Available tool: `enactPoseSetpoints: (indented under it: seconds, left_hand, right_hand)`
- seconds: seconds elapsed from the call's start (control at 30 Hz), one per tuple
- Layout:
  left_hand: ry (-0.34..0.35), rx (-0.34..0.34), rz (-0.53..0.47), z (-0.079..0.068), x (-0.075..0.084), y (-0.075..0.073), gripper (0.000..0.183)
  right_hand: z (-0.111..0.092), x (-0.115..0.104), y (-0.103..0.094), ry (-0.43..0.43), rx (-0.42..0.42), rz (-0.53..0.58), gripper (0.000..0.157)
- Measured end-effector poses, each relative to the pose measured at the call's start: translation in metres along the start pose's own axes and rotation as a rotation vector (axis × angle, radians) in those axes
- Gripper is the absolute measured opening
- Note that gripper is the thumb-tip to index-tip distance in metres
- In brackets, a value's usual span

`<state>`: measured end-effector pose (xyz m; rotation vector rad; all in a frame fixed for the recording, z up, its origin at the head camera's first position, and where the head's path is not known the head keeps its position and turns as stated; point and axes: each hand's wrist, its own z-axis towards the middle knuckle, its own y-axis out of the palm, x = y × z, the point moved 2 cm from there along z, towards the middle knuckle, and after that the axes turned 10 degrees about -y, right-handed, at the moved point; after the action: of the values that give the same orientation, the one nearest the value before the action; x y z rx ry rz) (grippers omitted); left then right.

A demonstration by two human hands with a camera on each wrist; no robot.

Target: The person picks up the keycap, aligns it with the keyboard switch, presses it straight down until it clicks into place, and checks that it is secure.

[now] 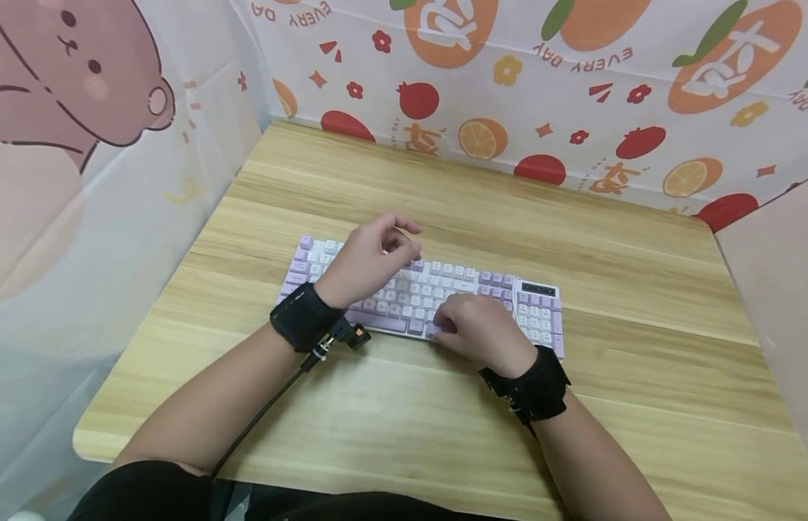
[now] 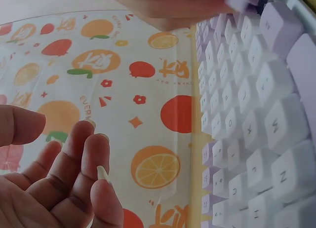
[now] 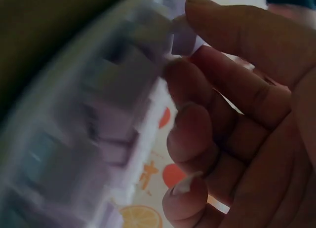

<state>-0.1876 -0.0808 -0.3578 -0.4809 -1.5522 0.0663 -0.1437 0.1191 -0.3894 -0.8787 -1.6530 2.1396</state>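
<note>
A white-and-purple keyboard lies on the wooden table. My right hand is at its front edge, right of the long purple space bar. In the right wrist view, thumb and index finger pinch a small purple keycap, while the other fingers curl beside the blurred keys. A dark gap shows among the keys close to that hand in the left wrist view. Above the keyboard's left half hovers my left hand, its fingers loosely bent and holding nothing.
The wooden tabletop extends around the keyboard. Behind it hangs a fruit-print cloth, and a bear-print cloth hangs at the left. A black cable runs along the left forearm from the wristband.
</note>
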Motion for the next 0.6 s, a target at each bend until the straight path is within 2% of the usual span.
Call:
enactPoseSetpoints:
  seconds: [0.17,0.37,0.47,0.6]
  left_hand:
    - [0.001,-0.015,-0.010,-0.001,0.000,0.002,0.023]
    - [0.000,-0.014,0.015,-0.003,0.001,0.003,0.022]
    - [0.004,-0.020,0.022,-0.003,0.001,0.004,0.022]
    - [0.002,-0.032,0.027,-0.002,0.000,0.004,0.023]
  right_hand:
    - [0.001,-0.004,0.006,0.005,0.024,-0.055,0.012]
    - [0.003,-0.011,0.008,-0.060,0.047,-0.117,0.017]
    - [0.004,-0.011,0.005,-0.074,0.034,-0.120,0.014]
    - [0.009,-0.002,-0.001,-0.022,-0.018,-0.072,0.015]
